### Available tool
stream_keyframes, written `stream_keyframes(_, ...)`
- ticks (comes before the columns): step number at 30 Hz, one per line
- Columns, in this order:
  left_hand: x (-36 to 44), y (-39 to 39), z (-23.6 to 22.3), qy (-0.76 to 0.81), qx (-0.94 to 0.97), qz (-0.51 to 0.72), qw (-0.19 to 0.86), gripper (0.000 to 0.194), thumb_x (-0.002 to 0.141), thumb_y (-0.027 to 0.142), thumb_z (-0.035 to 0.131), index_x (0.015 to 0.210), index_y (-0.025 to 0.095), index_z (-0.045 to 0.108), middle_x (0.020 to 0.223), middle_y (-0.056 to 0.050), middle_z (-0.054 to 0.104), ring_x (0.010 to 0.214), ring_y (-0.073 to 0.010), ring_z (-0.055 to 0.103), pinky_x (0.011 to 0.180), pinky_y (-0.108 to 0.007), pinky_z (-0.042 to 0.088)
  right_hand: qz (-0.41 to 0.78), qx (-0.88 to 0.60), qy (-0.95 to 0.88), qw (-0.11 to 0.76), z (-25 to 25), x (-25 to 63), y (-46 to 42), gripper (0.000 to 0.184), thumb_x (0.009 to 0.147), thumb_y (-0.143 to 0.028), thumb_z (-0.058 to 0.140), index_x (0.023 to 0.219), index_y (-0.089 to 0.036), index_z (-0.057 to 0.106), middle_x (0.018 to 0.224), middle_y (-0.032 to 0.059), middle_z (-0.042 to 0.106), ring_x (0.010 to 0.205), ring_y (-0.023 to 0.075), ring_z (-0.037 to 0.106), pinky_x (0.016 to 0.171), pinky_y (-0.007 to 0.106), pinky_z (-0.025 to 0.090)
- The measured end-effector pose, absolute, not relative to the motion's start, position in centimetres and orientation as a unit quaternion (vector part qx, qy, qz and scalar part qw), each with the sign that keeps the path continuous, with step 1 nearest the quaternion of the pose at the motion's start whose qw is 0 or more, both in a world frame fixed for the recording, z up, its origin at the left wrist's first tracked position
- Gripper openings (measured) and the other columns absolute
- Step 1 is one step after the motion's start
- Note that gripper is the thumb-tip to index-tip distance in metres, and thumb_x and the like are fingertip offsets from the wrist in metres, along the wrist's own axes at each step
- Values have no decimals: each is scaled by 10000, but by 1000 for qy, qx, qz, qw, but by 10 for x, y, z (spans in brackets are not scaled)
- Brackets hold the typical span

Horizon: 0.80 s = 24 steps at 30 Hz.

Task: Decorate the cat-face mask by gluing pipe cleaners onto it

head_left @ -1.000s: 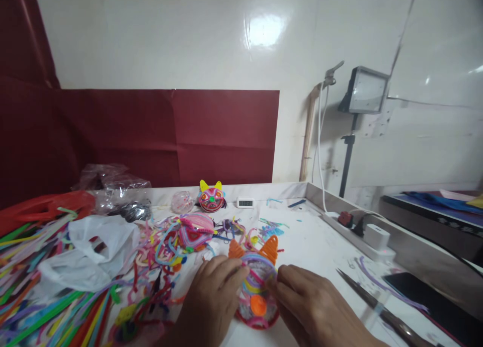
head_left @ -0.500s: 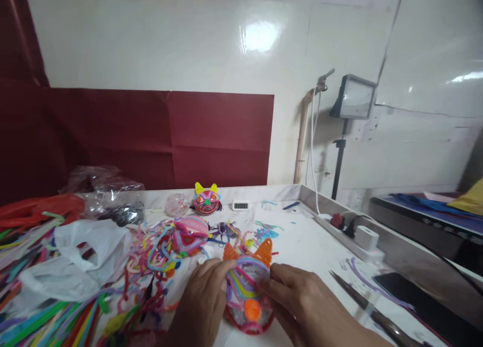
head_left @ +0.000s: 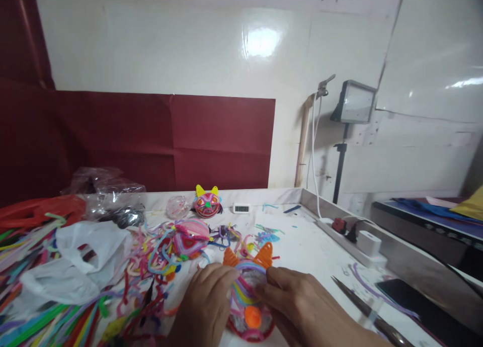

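A round pipe-cleaner animal face (head_left: 244, 293) stands at the front middle of the table, with orange ears, rainbow strips, an orange round nose and a red rim. My left hand (head_left: 208, 297) is closed on its left edge, fingers bent behind it. At its upper right side, my right hand (head_left: 295, 299) pinches the edge and a strip, its fingertips over the face. Both hands hide parts of the rim. Behind it lies a pink striped pipe-cleaner piece (head_left: 192, 236). A finished-looking face with yellow ears (head_left: 207, 202) stands at the back.
Loose pipe cleaners (head_left: 64, 322) and a white plastic bag (head_left: 90, 251) cover the left side. A small digital clock (head_left: 241, 208) stands at the back. On the right lie scissors (head_left: 362, 307), a dark phone (head_left: 426, 307) and a power strip (head_left: 350, 241) with a white plug.
The view has tilted up slightly, so things sit a little lower. My right hand has shifted slightly left over the face, and both hands keep hold of it.
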State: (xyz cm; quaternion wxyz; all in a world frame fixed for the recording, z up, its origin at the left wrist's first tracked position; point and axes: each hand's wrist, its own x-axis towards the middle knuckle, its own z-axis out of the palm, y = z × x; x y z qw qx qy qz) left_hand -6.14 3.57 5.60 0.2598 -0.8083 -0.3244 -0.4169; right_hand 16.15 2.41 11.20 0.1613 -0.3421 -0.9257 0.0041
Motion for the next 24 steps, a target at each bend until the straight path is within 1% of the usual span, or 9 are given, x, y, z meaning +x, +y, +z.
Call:
stream_keyframes(2, -60, 35, 60, -311, -811, -419, 265, 343, 891, 62, 384, 1111, 178, 620, 977, -53, 764, 917, -186, 699, 835, -320, 564, 0, -340, -927, 159, 112, 161, 24, 151, 903, -148, 551, 947, -188, 690, 852, 53, 658, 702, 169, 582, 606, 262, 372)
stream_keyframes(5, -56, 33, 65, -311, -807, -421, 274, 338, 930, 74, 344, 1017, 193, 649, 907, -47, 758, 838, -179, 697, 770, -311, 573, -10, -344, -925, 161, 113, 161, 26, 147, 882, -149, 565, 948, -196, 687, 836, 44, 646, 670, 159, 559, 572, 262, 337)
stream_keyframes(9, -52, 34, 67, -304, -797, -428, 300, 349, 1003, 157, 324, 952, 205, 665, 854, -47, 748, 784, -180, 687, 719, -311, 571, -13, -332, -925, 185, 111, 161, 29, 119, 866, -133, 579, 883, -201, 675, 818, 31, 633, 658, 145, 548, 564, 254, 319)
stream_keyframes(12, -53, 35, 66, -296, -790, -425, 328, 383, 1028, 182, 301, 916, 215, 666, 835, -36, 744, 782, -176, 682, 726, -313, 558, -27, -326, -923, 205, 107, 162, 32, 112, 875, -137, 587, 829, -202, 665, 778, 17, 617, 630, 132, 525, 541, 250, 291)
stream_keyframes(15, -56, 35, 68, -294, -788, -409, 356, 406, 1034, 177, 280, 913, 222, 664, 849, -27, 740, 808, -171, 680, 759, -318, 542, -41, -325, -923, 203, 104, 162, 34, 94, 863, -144, 618, 869, -216, 678, 769, 7, 615, 613, 128, 508, 526, 250, 275)
stream_keyframes(17, -57, 33, 69, -290, -787, -403, 367, 409, 1032, 174, 276, 926, 221, 668, 863, -27, 737, 819, -168, 677, 766, -314, 532, -51, -325, -924, 193, 103, 162, 35, 114, 852, -126, 639, 893, -223, 682, 777, 3, 620, 616, 129, 515, 527, 250, 281)
stream_keyframes(19, -57, 32, 69, -291, -783, -402, 375, 416, 1029, 173, 273, 932, 221, 675, 863, -30, 735, 820, -168, 674, 758, -307, 525, -66, -322, -926, 183, 104, 162, 36, 95, 855, -128, 656, 877, -218, 678, 773, 2, 621, 619, 132, 527, 530, 254, 291)
stream_keyframes(24, -54, 37, 64, -302, -769, -411, 386, 406, 1012, 139, 314, 881, 239, 685, 852, -12, 736, 821, -162, 664, 760, -292, 503, -106, -316, -929, 162, 106, 162, 39, 32, 908, -206, 653, 888, -214, 677, 779, 3, 632, 629, 140, 560, 526, 264, 304)
